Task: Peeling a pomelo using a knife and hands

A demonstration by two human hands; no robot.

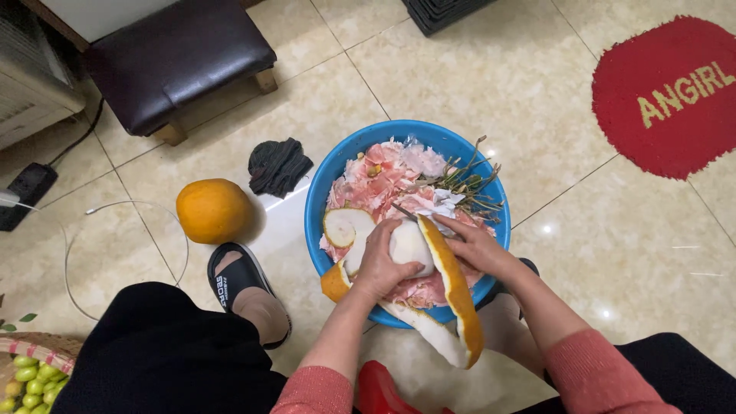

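Note:
My left hand [381, 262] grips a partly peeled pomelo [410, 244], its white pith bared, over a blue basin [333, 170]. My right hand [477, 244] is closed on a knife [405, 212] whose blade shows at the fruit's top. A long strip of thick orange-and-white peel [454, 295] hangs from the fruit down over the basin's near rim. The basin holds pink pith scraps, peel pieces and dry twigs [471, 182].
A whole orange pomelo [212, 209] lies on the tiled floor left of the basin, beside a dark cloth [278, 165]. A dark padded stool [176, 61] stands at the back left. A red round mat [668, 96] lies at right. A basket of small green fruit [27, 376] sits at lower left.

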